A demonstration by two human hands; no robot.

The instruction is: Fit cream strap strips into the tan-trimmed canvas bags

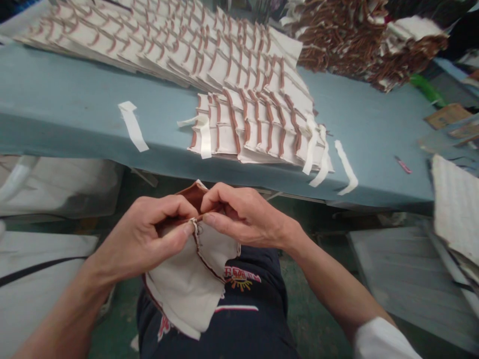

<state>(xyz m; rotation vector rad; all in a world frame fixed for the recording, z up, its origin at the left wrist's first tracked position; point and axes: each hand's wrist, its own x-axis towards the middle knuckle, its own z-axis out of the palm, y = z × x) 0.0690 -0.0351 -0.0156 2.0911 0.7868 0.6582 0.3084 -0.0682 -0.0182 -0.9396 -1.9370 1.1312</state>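
Head view, entries run from 9 o'clock to 3 o'clock.

- 9 o'clock: blue-grey desk spans the upper frame. One loose pale strip lies flat on it, near the front edge.
- 11 o'clock: broad spread of overlapped pieces, cream with brown trim, covers the far side of the desk.
- 7 o'clock of centre: left hand, below the desk edge. Narrow grip; thumb and forefinger pinch the top edge of the cloth piece.
- 6 o'clock: the cloth piece is cream with a brown trimmed edge. It hangs from both hands over the lap, in front of a dark garment with a red print. Loose thread shows at the pinch point.
- Just right of centre: right hand, also closed on the same top edge. Its fingertips touch those of the left hand.
- 12 o'clock of the hands: smaller stack of trimmed pieces, at the desk's front edge.
- 2 o'clock of the hands: a curved strip, just beside the stack.
- 3 o'clock: small pink item on the desk; too blurred to identify.
- 1 o'clock: heap of brown-trimmed pieces at the far end.
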